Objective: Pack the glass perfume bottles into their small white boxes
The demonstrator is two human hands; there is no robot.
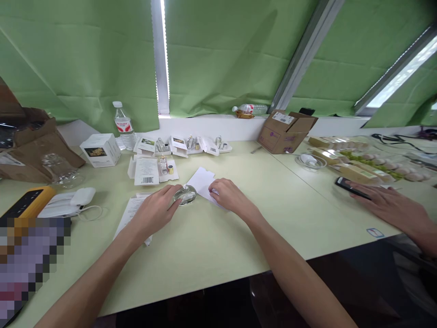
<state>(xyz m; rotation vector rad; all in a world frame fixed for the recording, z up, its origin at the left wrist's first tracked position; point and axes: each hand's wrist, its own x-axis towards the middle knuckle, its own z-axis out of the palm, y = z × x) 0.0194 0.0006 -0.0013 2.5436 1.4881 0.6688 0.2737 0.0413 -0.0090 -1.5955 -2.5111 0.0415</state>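
Note:
Near the middle of the table, my left hand (155, 208) is closed around the side of a clear, rounded glass bottle (187, 196) with a narrow neck. My right hand (230, 193) pinches a folded white paper or card (202, 180), and part of it is hidden under the fingers. The bottle is close to the left edge of this white piece. Beneath my left wrist lies a flat white printed carton (129, 212). Behind my hands stands an opened carton (146, 171) with a barcode, its tray holding a small glass bottle (163, 166) and a gold cap (170, 169).
Several opened cartons with glass bottles line the back, beside a white box (100, 150) and a water bottle (123, 127). A cardboard box (285, 132) stands back right. At right, another person's hand (389, 200) rests by a phone (351, 187). A yellow-black device (27, 207) lies left.

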